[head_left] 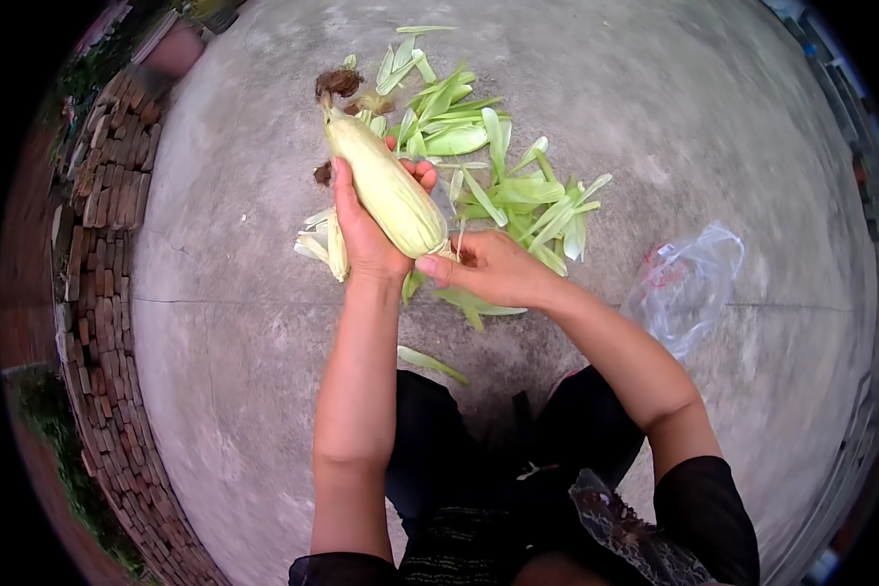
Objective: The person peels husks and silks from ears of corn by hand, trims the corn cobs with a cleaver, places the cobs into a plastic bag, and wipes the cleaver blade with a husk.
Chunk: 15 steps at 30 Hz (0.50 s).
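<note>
An ear of corn (pixel 386 181), still wrapped in pale inner husk, lies tilted across my left hand (pixel 366 230). The fingers of that hand curl round it, thumb on the near side and fingertips showing beyond. Brown silk (pixel 339 82) hangs at its far tip. At the stem end, my right hand (pixel 498 266) is closed, with thumb and forefinger pinching the base; some of its fingers are hidden. Green husk leaves (pixel 454 122) lie scattered on the ground beyond and to the right of the corn.
A crumpled clear plastic bag (pixel 684 283) lies on the concrete ground (pixel 244 371) to the right. Pale husk pieces (pixel 324 242) rest left of my hands. A wall of stacked bricks (pixel 107 293) runs along the left, with a pot (pixel 173 47) near its far end.
</note>
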{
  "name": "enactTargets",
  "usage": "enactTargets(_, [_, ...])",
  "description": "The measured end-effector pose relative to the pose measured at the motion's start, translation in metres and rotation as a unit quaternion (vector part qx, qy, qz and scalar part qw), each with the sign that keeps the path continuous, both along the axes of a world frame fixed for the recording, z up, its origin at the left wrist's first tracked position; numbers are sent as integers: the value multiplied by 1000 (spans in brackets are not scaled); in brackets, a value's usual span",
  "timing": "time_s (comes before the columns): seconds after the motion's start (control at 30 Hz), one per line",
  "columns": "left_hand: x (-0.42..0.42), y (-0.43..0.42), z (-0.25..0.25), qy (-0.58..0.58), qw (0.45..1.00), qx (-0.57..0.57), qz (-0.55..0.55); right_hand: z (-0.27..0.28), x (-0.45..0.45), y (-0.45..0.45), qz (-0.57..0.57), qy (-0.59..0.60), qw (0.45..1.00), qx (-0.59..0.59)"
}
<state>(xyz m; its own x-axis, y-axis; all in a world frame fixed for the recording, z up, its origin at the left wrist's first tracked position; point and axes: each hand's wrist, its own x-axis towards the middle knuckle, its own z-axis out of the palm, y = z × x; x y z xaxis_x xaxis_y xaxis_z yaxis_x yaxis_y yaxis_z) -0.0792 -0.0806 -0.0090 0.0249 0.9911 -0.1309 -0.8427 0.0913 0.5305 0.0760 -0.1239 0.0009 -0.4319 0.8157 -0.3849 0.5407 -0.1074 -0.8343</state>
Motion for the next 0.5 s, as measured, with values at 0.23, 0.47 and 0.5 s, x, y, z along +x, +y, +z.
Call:
enactTargets(0.23, [22,-10,12,70,988,-141,-4,4,-2,-9,-62,-42,967,243])
enactTargets(0.47, [16,-12,14,76,977,-198,-28,18,-6,-23,-11,-71,949,308])
enactTargets(0.5, [16,-13,15,95,978,-183,-42,15,-7,-25,-11,-69,949,306])
